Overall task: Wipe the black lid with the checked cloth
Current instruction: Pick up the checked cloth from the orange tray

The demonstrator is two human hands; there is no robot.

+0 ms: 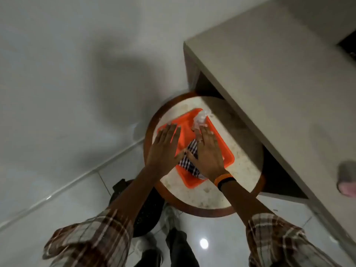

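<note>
Pressing one checked cloth [189,157], two hands, right hand [207,151], left hand [165,145]

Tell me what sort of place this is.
Probably a room in a home: glossy white floor tiles, a small round stone-topped side table carrying an orange tray, and a pale counter overhanging it.

tray [227,151]: glossy plastic | checked cloth [189,157]: woven fabric | floor [57,199]: glossy tile

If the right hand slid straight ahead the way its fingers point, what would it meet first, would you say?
Probably the crumpled clear plastic at the far end of the orange tray; the right hand has its fingertips just short of it or touching it.
</note>
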